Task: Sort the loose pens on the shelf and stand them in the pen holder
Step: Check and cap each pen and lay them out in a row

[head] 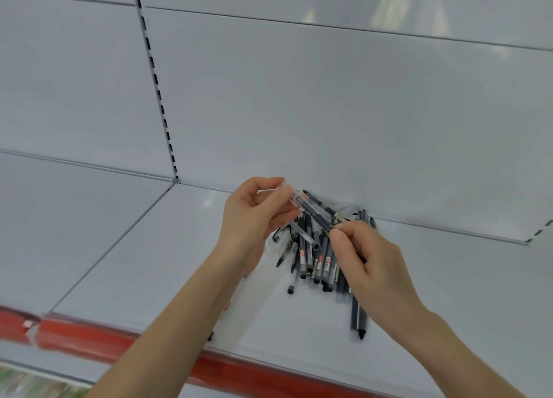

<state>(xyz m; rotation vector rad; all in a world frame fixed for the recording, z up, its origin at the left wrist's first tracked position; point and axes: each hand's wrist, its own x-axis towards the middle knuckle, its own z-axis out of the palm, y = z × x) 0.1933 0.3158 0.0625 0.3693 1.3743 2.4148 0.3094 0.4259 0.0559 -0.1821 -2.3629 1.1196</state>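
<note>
Fig.: loose pens (314, 263) piled on shelf (143, 263) by back wall; pen holder not in view. Pens are light, stiff, smooth plastic, so apt to slip & roll; best taken mid-barrel. Above the pile, left hand (254, 218) curls round cap end of a small bunch (311, 209); right hand (368, 260) pinches its other end.
</note>
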